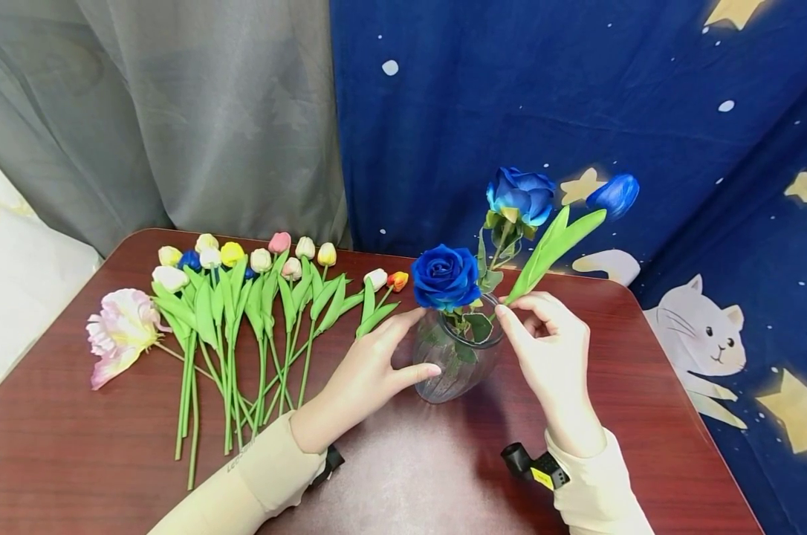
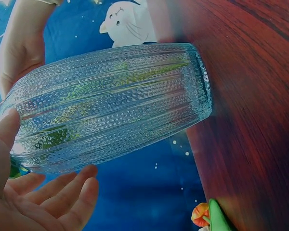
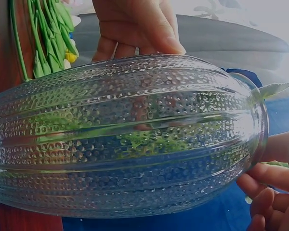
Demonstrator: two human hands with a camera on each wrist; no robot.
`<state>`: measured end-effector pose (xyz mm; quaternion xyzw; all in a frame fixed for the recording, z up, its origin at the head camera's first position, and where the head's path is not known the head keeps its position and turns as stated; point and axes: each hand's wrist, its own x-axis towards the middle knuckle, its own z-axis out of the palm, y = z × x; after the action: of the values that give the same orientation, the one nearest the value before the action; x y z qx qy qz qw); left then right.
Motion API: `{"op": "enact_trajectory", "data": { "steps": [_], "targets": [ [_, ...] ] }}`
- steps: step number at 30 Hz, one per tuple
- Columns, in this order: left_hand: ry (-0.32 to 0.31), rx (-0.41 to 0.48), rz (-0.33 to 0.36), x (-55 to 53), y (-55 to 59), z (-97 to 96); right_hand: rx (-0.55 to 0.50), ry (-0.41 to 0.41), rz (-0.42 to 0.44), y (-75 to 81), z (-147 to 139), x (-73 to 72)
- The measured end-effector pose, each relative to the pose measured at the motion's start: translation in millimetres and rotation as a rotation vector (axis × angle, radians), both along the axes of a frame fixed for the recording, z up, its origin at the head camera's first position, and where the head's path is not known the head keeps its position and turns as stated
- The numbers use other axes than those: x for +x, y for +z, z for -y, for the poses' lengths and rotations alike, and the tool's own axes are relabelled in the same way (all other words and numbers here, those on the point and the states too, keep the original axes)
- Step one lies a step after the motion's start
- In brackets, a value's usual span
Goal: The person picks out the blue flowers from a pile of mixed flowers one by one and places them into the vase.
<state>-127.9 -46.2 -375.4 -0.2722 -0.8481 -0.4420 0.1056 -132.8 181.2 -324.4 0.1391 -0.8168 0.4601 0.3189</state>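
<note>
A clear, ribbed glass vase (image 1: 453, 375) with a dimpled surface stands upright on the table. Two blue roses are in it: one rose (image 1: 446, 276) leans left and the other rose (image 1: 520, 197) rises higher behind. My left hand (image 1: 377, 357) holds the vase's left side, thumb in front and fingers toward the back. At the rim, my right hand (image 1: 553, 342) pinches the lower part of a blue tulip (image 1: 613, 195) between thumb and fingers. The tulip tilts to the right, its green leaves above the hand. In the left wrist view, stems show dimly through the vase (image 2: 115, 106).
Several tulips (image 1: 232, 255) in white, yellow, pink and blue lie on the table (image 1: 403, 468) at the left. A large pale pink flower (image 1: 124, 331) lies beside them. An orange tulip (image 1: 397, 281) is just left of the vase. Grey and blue curtains hang behind.
</note>
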Motion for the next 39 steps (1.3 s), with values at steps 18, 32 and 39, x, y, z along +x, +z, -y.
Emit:
{"op": "enact_trajectory", "data": {
  "steps": [18,32,39],
  "targets": [
    [0.000,0.003,0.010,0.2,0.1,-0.2,0.026,-0.036,0.010,-3.3,-1.4,4.0],
    [0.007,0.003,0.019,0.9,-1.3,-0.2,-0.012,0.064,0.031,-12.9,-10.0,5.7],
    [0.004,0.001,-0.001,0.0,-1.5,-0.3,-0.122,0.337,0.015,-20.4,-27.2,-2.7]
  ]
}}
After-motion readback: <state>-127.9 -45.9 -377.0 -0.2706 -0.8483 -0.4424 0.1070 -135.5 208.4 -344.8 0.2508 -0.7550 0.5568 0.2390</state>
